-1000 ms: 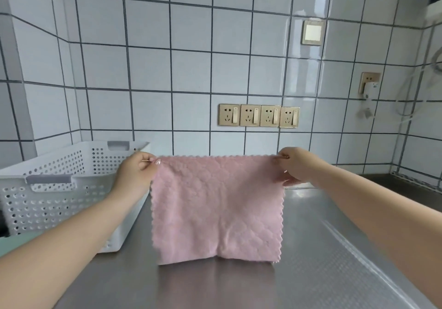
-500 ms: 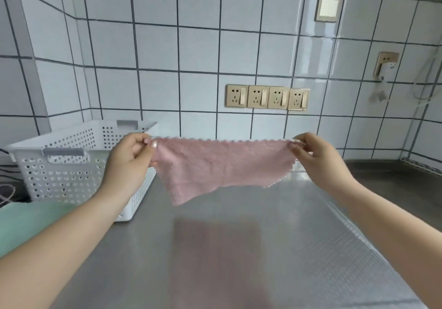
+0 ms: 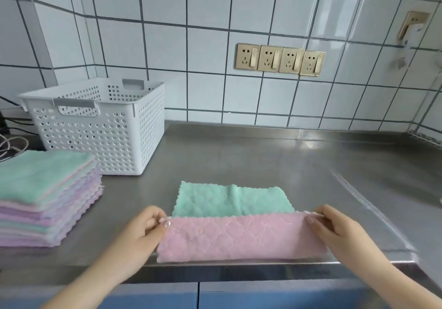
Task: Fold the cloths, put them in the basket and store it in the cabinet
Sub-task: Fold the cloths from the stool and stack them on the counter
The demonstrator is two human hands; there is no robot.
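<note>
A two-sided cloth [image 3: 239,237], pink on one face and mint green on the other, lies on the steel counter near its front edge. Its near part is turned over, so a pink band shows in front and the green face behind. My left hand [image 3: 148,227] pinches the left corner of the pink band's far edge. My right hand [image 3: 334,227] pinches the right corner. A white perforated basket [image 3: 100,127] stands at the back left of the counter. A stack of several flat cloths [image 3: 45,198], green, pink and purple, sits in front of it at the left.
The steel counter [image 3: 287,165] runs back to a white tiled wall with a row of gold sockets [image 3: 279,59]. Blue cabinet doors [image 3: 198,294] lie under the front edge. Cables [image 3: 9,143] trail behind the stack at the far left.
The cloth was hanging in the air between my hands; now it lies on the counter with its near part turned over. The view has tilted down, so the stack shows.
</note>
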